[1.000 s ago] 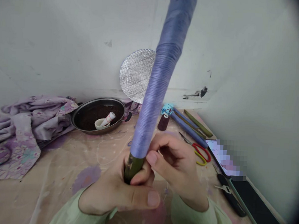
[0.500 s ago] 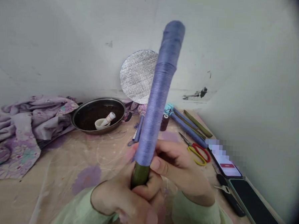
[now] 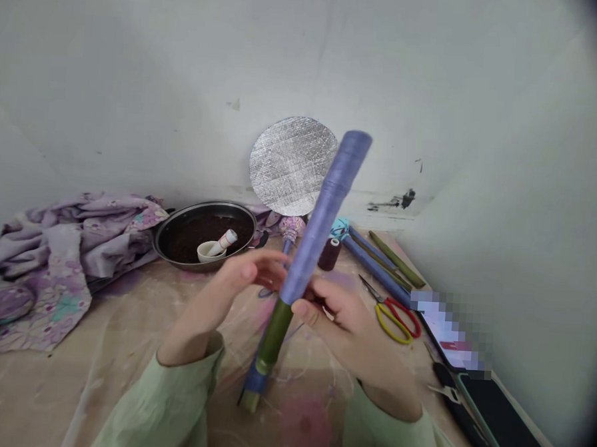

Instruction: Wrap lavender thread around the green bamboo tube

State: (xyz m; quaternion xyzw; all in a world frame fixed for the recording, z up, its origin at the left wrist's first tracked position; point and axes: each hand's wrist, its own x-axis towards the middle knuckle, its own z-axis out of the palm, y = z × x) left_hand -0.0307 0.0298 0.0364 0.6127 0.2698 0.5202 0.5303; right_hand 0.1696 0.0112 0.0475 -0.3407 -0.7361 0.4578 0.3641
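Observation:
A green bamboo stick [image 3: 276,332], wound for most of its length with purple-blue thread [image 3: 318,234], leans up and to the right in front of me. My right hand [image 3: 356,326] grips it by thumb and fingers near the lower end of the winding. On its other side, my left hand [image 3: 229,290] is open, thumb and fingers apart. Its fingertips reach to the stick's edge; whether they touch is hidden. A short purple-blue band [image 3: 255,380] circles the stick near its bottom end.
Behind stand a dark pan [image 3: 177,240] holding a small cup [image 3: 211,252], a round silvery disc [image 3: 291,163] and a dark thread spool [image 3: 329,254]. At right lie scissors [image 3: 396,315], wrapped sticks [image 3: 376,261], phones [image 3: 503,414] and a black-handled cutter [image 3: 461,409]. Floral cloth [image 3: 50,270] is heaped left.
My left hand has let go of the stick's lower end and moved up and left, opening. The stick has dropped lower and tilted further right; its bare lower part now shows.

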